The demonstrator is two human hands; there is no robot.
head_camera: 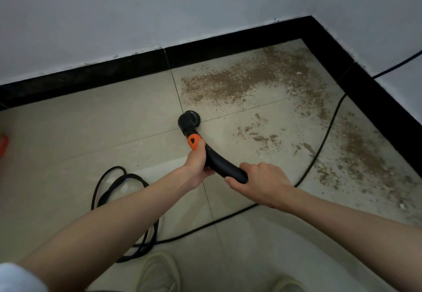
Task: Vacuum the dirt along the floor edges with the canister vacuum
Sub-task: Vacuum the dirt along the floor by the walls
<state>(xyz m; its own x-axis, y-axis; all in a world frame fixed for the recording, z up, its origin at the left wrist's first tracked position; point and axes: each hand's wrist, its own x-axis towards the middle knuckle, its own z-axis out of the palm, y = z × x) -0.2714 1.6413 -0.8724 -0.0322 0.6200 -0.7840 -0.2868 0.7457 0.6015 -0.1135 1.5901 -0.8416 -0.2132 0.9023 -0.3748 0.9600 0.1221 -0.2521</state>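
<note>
Head view: the curved wand [219, 161] is gripped by the left hand [198, 161] near its orange collar [194, 141] and by the right hand [260, 182] at the rear, fingers wrapped round it, so the brush nozzle [190, 120] is steered toward the dirt [239, 81] by the black baseboard [228, 45].

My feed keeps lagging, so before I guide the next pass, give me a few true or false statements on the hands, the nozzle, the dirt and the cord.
1. Both hands grip the vacuum handle: left hand near the orange collar, right hand at the rear. True.
2. The brush nozzle sits in the middle of the thickest dirt patch. False: it sits at the patch's near left edge, where tile joints cross.
3. The dirt lies mostly toward the corner, along the black baseboard. True.
4. The black cord is wholly clear of the dirt. False: it crosses the dirty floor at right.
5. The floor is carpeted. False: it is light tile.
</note>
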